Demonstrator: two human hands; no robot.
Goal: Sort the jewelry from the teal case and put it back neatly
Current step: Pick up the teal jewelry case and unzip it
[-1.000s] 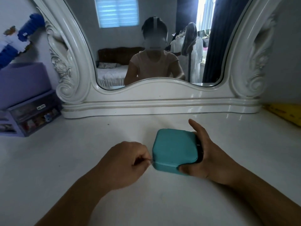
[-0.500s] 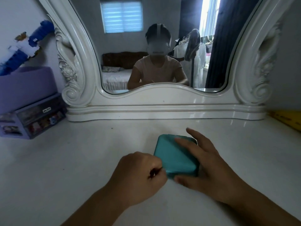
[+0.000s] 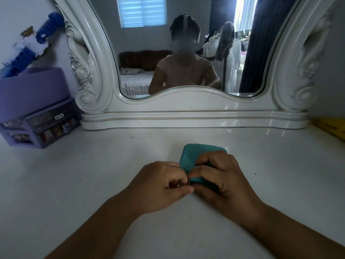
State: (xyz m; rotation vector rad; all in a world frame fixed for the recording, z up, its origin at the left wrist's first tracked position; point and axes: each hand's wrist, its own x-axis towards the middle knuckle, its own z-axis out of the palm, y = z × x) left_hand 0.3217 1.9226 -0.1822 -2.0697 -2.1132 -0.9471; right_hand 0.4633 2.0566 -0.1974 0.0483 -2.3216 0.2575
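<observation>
Nearest, both forearms rest on the white desk (image 3: 74, 184). The left hand (image 3: 160, 186) has its grip together, pinching a small metal zipper pull (image 3: 189, 182) at the near-left corner of the teal case (image 3: 192, 156). The right hand (image 3: 224, 176) curls over the case, grip clamped on it. The case lies closed at desk centre. Beyond stand a purple drawer organizer (image 3: 39, 128) at left and the white-framed mirror (image 3: 186, 109).
</observation>
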